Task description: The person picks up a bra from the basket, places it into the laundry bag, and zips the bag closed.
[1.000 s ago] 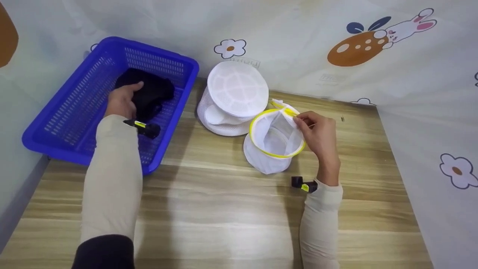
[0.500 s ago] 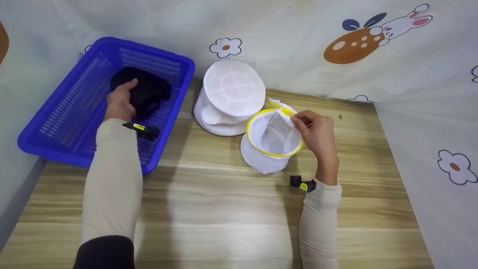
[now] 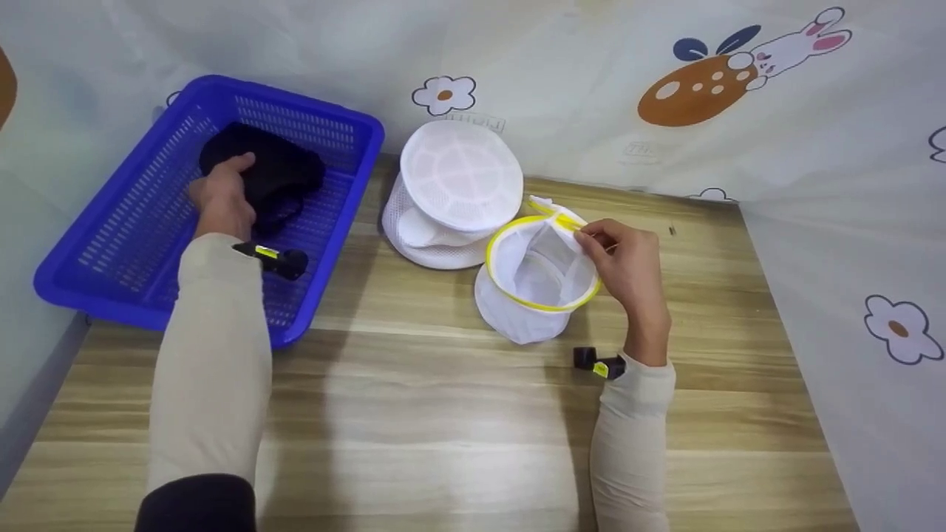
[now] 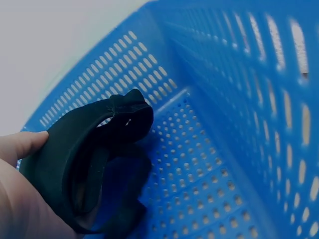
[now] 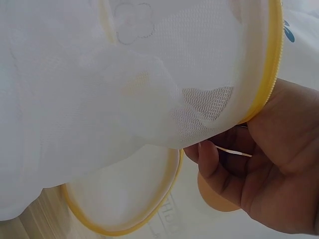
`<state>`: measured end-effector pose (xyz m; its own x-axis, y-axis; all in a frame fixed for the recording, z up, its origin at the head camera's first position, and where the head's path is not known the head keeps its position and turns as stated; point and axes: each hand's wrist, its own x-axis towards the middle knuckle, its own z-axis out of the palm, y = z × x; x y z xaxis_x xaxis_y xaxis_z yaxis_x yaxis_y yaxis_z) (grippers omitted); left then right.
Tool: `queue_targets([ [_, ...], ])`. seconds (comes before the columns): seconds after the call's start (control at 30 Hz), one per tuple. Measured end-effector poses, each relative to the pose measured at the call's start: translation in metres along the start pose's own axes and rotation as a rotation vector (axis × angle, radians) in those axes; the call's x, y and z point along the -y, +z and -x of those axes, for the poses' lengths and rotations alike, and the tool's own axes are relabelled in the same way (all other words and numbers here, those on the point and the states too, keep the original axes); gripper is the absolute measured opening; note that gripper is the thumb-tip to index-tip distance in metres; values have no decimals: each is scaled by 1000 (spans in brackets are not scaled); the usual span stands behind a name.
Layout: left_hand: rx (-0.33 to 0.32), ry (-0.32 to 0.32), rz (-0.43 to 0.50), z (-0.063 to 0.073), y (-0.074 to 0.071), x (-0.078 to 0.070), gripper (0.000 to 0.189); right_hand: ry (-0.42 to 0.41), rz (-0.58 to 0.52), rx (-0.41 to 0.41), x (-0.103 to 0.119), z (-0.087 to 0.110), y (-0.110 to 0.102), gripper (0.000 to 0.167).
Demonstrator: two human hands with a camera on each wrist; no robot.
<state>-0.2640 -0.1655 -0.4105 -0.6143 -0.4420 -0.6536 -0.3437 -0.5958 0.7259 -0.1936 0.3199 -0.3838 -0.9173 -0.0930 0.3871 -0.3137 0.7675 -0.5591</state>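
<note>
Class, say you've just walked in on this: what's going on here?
A person is working with both hands at a wooden table. The left hand grips a black cloth item inside the blue basket; whether it touches the basket's floor is hard to tell. The right hand pinches the small white mesh bag near its yellow edge, with the bag's mouth open. A larger white mesh bag stands just behind it, toward the basket.
</note>
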Motion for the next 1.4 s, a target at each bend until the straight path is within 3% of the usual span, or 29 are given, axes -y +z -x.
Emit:
queue_targets([
  [0.4,143,58,-88,31,-7,-23,116,-21,-17,2,2,1,2,11],
  [0.53,188,95,-59,44,0,-29,113,-18,-12,6,1,1,2,11],
  [0.8,316,189,22,76,25,-28,90,-17,-6,-2,1,1,2,12],
  [1.07,498,286,122,115,54,-8,38,-4,-5,4,1,1,3,13],
  [1.23,632,302,52,139,74,17,30,7,7,5,2,1,3,15],
  [1.4,732,313,-39,151,92,46,26,0,10,-5,2,1,3,15],
])
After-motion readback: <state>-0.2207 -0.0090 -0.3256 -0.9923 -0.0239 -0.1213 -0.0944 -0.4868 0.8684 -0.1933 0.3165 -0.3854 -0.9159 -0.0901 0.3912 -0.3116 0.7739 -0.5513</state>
